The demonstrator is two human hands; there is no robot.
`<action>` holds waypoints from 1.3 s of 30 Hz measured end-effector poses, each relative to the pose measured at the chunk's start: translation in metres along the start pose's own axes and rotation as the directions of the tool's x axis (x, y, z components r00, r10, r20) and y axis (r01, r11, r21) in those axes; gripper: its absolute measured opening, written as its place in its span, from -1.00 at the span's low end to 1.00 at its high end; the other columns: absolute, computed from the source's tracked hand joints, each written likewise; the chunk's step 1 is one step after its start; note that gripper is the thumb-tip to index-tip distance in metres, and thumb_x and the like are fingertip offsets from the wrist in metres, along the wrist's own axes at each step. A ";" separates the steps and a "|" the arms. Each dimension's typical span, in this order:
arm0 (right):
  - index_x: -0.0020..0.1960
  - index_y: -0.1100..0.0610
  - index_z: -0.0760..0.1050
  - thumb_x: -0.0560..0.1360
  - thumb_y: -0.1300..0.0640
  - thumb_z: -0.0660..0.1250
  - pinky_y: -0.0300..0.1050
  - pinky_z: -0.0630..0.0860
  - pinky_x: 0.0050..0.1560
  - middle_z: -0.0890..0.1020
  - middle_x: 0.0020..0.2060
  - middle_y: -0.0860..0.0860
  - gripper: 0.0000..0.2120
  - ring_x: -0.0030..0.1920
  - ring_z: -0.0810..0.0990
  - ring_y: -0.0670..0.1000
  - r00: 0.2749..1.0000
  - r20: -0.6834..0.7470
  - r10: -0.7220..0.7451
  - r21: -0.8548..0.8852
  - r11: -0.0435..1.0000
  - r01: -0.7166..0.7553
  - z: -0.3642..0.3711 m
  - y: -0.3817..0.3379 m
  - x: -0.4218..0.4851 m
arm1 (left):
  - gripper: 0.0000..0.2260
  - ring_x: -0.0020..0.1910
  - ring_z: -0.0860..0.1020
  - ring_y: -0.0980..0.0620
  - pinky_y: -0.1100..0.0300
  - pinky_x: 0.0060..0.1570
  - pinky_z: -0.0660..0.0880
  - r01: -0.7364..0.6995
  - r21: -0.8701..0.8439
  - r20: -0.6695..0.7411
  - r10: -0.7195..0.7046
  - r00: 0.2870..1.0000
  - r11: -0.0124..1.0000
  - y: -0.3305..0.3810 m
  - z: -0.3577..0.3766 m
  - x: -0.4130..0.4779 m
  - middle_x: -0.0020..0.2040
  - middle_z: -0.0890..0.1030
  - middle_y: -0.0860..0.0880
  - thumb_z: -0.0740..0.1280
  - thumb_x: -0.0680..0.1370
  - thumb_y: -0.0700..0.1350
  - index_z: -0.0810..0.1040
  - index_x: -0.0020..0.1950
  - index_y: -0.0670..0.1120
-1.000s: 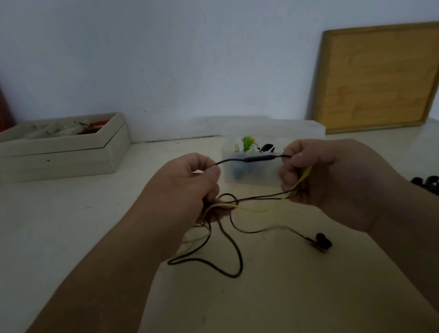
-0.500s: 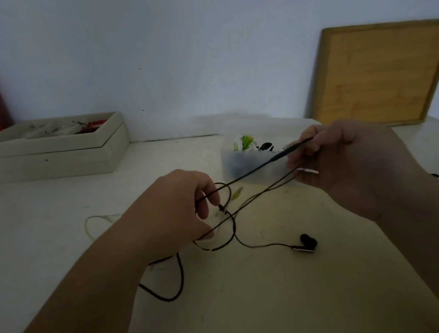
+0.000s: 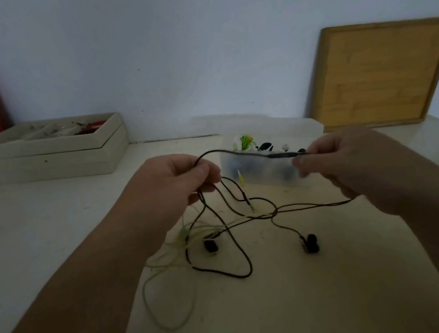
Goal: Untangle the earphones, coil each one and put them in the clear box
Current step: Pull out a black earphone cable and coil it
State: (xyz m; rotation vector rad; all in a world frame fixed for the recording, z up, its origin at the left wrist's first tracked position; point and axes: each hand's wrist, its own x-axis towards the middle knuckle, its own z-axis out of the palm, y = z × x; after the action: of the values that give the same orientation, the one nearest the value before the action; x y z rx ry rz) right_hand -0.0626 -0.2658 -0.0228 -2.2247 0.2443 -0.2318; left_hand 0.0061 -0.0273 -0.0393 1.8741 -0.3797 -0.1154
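The left hand (image 3: pixel 181 179) and right hand (image 3: pixel 350 168), held level and apart, each pinch the black earphone cable (image 3: pixel 280 155). It sags in loops below them.

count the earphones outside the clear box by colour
black earphones: 1, held by the left hand and the right hand
yellow-green earphones: 1, lying on the table
total: 2

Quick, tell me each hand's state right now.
Left hand: gripping the black earphone cable.
Right hand: pinching the same cable beside its inline remote.
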 end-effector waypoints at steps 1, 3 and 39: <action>-0.30 0.10 0.66 0.49 -0.04 0.39 -0.12 0.26 -0.44 0.38 -0.53 -0.01 -0.72 -0.49 0.28 0.02 1.000 0.024 0.011 -0.084 0.996 -0.009 0.000 0.000 -0.001 | -0.78 -0.05 0.69 0.04 -0.03 0.16 0.56 0.020 -0.098 -0.025 -0.023 0.999 0.995 0.001 0.001 0.001 -0.14 0.73 0.01 0.27 0.63 -0.15 0.69 -0.11 -0.07; -0.31 0.13 0.66 0.53 -0.08 0.33 -0.14 0.27 -0.44 0.40 -0.58 -0.10 -0.63 -0.52 0.29 -0.04 0.992 0.095 0.079 -0.080 0.994 -0.072 0.000 -0.001 -0.002 | -0.77 -0.10 0.70 0.00 -0.03 0.14 0.57 0.020 -0.260 -0.087 -0.044 0.995 0.965 0.001 0.002 0.002 -0.22 0.71 -0.02 0.27 0.62 -0.15 0.68 -0.14 -0.08; -0.23 0.07 0.68 0.51 0.08 0.39 -0.25 0.47 -0.30 0.65 -0.36 0.07 -0.82 -0.34 0.55 -0.02 0.923 -0.010 -0.384 0.316 0.875 0.367 0.030 -0.016 -0.010 | -0.79 -0.36 0.55 0.22 0.43 -0.33 0.41 -0.252 0.258 0.170 0.213 0.962 0.933 0.002 0.020 -0.008 -0.29 0.64 0.08 0.53 0.35 0.10 0.65 -0.15 0.01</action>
State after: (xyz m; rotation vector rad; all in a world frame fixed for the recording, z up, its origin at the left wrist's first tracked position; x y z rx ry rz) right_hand -0.0628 -0.2310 -0.0294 -1.9394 -0.2479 -0.3924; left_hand -0.0069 -0.0431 -0.0452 2.0865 -0.7455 -0.0329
